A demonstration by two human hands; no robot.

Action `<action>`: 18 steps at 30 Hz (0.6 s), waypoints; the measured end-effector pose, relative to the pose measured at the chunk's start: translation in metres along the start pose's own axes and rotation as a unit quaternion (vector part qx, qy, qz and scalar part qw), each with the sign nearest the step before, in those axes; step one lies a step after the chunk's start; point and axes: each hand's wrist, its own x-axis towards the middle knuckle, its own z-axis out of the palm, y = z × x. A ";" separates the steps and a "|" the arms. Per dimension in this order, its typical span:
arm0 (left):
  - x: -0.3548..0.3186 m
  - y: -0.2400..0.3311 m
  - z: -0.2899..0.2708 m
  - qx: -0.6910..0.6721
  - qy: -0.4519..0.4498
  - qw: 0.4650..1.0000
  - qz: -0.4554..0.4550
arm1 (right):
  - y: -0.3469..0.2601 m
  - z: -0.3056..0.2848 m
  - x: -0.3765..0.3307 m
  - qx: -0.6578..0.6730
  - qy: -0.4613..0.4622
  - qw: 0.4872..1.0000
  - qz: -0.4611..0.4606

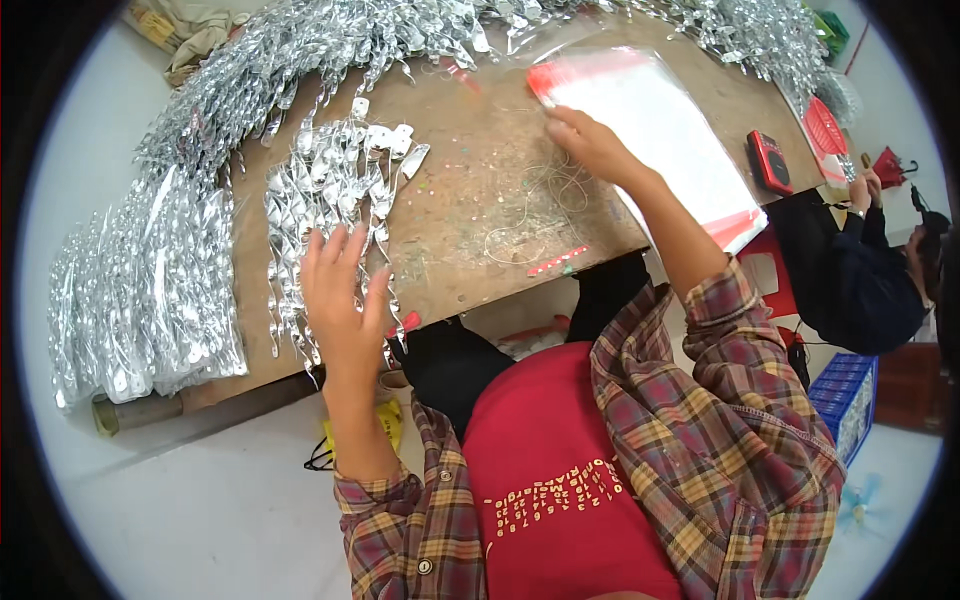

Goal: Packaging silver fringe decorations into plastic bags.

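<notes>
My left hand [342,285], its fingers apart, lies over the near part of a loose bunch of silver twisted foil strands [325,185] with small tabs at their far end. No strand is visibly gripped by it. My right hand [592,145] reaches to the left edge of a stack of clear plastic bags [650,120] with red end bands. Its fingertips are closed together at the bag's red corner, and how much they pinch is partly hidden.
Packed silver foil strands [150,290] fill the table's left side, and more heap along its far edge [330,50]. Loose thread [540,205] and a red strip [557,262] lie on the wooden table [455,150]. A red radio [770,162] stands right; beyond it sits another person [870,270].
</notes>
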 end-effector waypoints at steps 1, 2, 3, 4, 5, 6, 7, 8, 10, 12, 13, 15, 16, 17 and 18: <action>-0.001 0.009 -0.001 -0.017 0.000 1.000 0.001 | -0.010 -0.018 0.003 0.145 -0.001 0.989 0.027; 0.000 0.018 0.002 -0.039 0.000 0.999 0.007 | -0.015 -0.031 0.003 0.284 0.001 0.957 0.059; -0.001 0.027 0.005 -0.050 -0.002 0.998 0.034 | -0.016 -0.030 0.003 0.312 -0.015 0.947 0.077; -0.002 0.033 0.011 -0.052 0.000 0.998 0.035 | -0.027 -0.029 -0.007 0.235 -0.023 0.971 0.044; -0.005 0.038 0.016 -0.087 -0.017 0.995 0.041 | -0.045 -0.023 -0.024 0.159 -0.033 0.987 0.007; -0.007 0.042 0.020 -0.124 -0.034 0.990 0.052 | -0.053 -0.005 -0.043 0.118 -0.052 0.990 -0.051; -0.011 0.043 0.025 -0.125 -0.034 0.990 0.051 | -0.080 0.000 -0.061 0.047 -0.169 0.982 -0.075; -0.014 0.045 0.029 -0.139 -0.054 0.988 0.036 | -0.085 0.007 -0.085 0.122 -0.169 0.952 -0.224; -0.015 0.048 0.038 -0.154 -0.077 0.985 0.025 | -0.066 0.037 -0.109 -0.001 -0.099 0.936 -0.337; -0.020 0.050 0.038 -0.187 -0.076 0.979 0.011 | -0.031 0.038 -0.085 -0.053 -0.010 0.932 -0.358; -0.024 0.050 0.040 -0.183 -0.077 0.980 0.007 | -0.016 0.025 -0.066 -0.173 -0.024 0.932 -0.318; -0.019 0.051 0.049 -0.204 -0.063 0.976 0.041 | 0.012 0.001 -0.022 0.150 -0.093 0.983 -0.042; -0.015 0.053 0.051 -0.206 -0.062 0.976 0.042 | 0.016 -0.012 -0.016 0.275 -0.029 0.961 0.014; -0.013 0.053 0.052 -0.212 -0.057 0.975 0.030 | -0.003 -0.041 -0.010 0.368 -0.057 0.927 0.044; -0.006 0.058 0.057 -0.228 -0.055 0.972 0.029 | -0.006 -0.059 -0.006 0.434 -0.055 0.897 0.066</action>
